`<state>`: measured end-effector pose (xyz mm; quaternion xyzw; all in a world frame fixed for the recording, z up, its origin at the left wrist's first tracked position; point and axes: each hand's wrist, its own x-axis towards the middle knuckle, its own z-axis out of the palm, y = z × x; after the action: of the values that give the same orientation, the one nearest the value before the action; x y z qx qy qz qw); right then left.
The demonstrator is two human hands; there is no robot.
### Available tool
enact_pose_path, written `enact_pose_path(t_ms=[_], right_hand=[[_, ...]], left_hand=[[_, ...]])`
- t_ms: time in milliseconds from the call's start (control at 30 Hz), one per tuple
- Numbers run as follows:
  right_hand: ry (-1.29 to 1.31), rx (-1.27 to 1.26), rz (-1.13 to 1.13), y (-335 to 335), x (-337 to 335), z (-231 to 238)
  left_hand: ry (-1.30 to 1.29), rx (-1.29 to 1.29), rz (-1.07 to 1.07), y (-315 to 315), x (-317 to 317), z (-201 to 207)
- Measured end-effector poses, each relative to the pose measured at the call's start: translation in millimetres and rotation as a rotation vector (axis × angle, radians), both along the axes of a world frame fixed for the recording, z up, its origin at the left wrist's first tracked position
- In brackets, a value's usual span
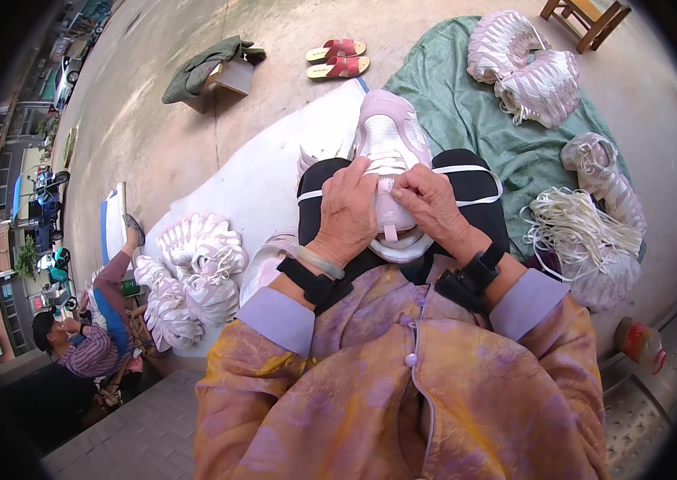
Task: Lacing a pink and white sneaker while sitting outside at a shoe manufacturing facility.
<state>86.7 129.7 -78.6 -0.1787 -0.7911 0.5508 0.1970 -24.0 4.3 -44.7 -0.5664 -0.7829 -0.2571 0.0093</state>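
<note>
A pale pink and white sneaker (pixel 394 132) rests in my lap between my knees, its toe pointing away from me. White lace (pixel 387 163) crosses its upper, and loose lengths trail over both dark-clad knees, with a loop on the right. At the left edge of the tongue, my left hand (pixel 349 206) is closed with its fingers bent over the lacing. My right hand (pixel 432 202) pinches at the opposite edge, thumb against the bent forefinger. The lace between the fingers is mostly hidden. Below the hands, the tongue (pixel 389 210) and heel collar show.
Bundled pink-white shoes (pixel 198 260) lie on a white sheet (pixel 254 172) at left. More shoe bundles (pixel 542 84) and a heap of white laces (pixel 574 216) are on a green tarp (pixel 454 88) at right. Red slippers (pixel 340 67) and a seated person (pixel 94 348) are farther off.
</note>
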Motion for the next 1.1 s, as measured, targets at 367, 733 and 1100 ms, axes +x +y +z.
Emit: enact_pose_path(t_ms=[367,733,1100], right_hand=[[-0.039,0.240,-0.221,-12,-3,5],[-0.086,0.142,-0.072,-6,-5,4],[-0.104,0.346,0.003,4,16,23]], left_hand=[[-0.037,-0.056,0.015,3,2,1],[-0.026,-0.037,-0.012,0,0,-1],[-0.059,-0.039,0.044,1,4,-3]])
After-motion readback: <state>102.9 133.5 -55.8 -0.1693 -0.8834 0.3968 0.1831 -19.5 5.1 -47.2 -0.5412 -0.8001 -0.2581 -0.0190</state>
